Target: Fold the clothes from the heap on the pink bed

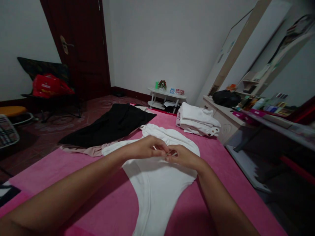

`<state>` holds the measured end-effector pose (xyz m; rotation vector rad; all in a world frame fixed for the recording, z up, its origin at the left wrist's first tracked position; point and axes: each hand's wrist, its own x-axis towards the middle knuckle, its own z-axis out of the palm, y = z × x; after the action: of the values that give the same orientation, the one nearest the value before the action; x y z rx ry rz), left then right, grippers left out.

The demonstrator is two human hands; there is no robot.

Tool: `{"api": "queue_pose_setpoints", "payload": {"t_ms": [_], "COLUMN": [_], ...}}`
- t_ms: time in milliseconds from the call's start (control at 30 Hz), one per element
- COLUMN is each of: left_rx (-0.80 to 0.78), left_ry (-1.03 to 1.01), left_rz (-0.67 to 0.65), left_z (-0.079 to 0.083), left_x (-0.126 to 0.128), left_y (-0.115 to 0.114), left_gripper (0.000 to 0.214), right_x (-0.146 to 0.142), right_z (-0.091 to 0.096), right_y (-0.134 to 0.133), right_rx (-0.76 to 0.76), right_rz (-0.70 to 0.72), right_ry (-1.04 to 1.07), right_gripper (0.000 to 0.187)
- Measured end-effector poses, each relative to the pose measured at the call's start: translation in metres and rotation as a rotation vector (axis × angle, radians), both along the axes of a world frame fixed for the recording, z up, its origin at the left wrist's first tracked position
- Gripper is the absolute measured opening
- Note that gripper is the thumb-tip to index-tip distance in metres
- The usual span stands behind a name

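A white garment [157,186] lies spread on the pink bed cover [219,154] in front of me. Above its middle, my left hand [145,147] and my right hand [183,156] meet, fingers pinched together. Between the fingertips runs a thin white cord or strap [169,153], which seems to belong to the garment. Both forearms reach in from the bottom of the view.
A black garment [110,124] lies over a beige one at the bed's far left. Folded white clothes [197,121] sit at the far right corner. A dresser [228,114] with bottles stands right, a small white table [167,95] behind, a dark door [81,46] and chair with a red bag [49,85] left.
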<state>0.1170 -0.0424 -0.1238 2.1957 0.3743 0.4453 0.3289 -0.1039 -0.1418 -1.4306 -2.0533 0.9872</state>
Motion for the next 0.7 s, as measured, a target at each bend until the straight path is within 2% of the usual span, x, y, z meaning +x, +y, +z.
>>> {"api": "queue_pose_setpoints", "payload": {"t_ms": [67,133,200,300,367,467,567,700], "left_rx": [0.160,0.306,0.392,0.419,0.398,0.385,0.425,0.468], "left_ry": [0.023,0.151,0.279,0.361,0.338,0.263,0.233,0.182], "left_rz": [0.254,0.393,0.413,0.306,0.227,0.182,0.194,0.210], "left_z": [-0.007,-0.020,-0.033,-0.047,-0.051,-0.054,-0.056,-0.064], "left_x": [-0.016,-0.038,-0.064,-0.102,-0.118,-0.126,-0.118,-0.096], "left_y": [0.028,0.050,0.063,0.070,0.070,0.066,0.060,0.047], "left_gripper": [0.022,0.021,0.024,0.035,0.041,0.044,0.044,0.027], "right_x": [-0.005,-0.004,0.002,0.014,0.020,0.020,0.011,0.000], "right_z": [0.005,0.005,0.003,-0.003,-0.008,-0.022,-0.040,-0.053], "right_y": [-0.013,-0.029,-0.047,-0.069,-0.079,-0.086,-0.086,-0.082], "right_rx": [-0.046,-0.057,-0.026,-0.017,-0.013,0.142,0.333,0.440], "right_rz": [0.028,0.075,0.106,0.029,-0.044,-0.130,-0.242,-0.309], "right_ry": [-0.027,-0.120,-0.286,-0.522,-0.583,-0.573,-0.542,-0.509], "right_gripper": [0.043,0.061,0.079,0.094,0.089,0.061,0.035,0.023]}}
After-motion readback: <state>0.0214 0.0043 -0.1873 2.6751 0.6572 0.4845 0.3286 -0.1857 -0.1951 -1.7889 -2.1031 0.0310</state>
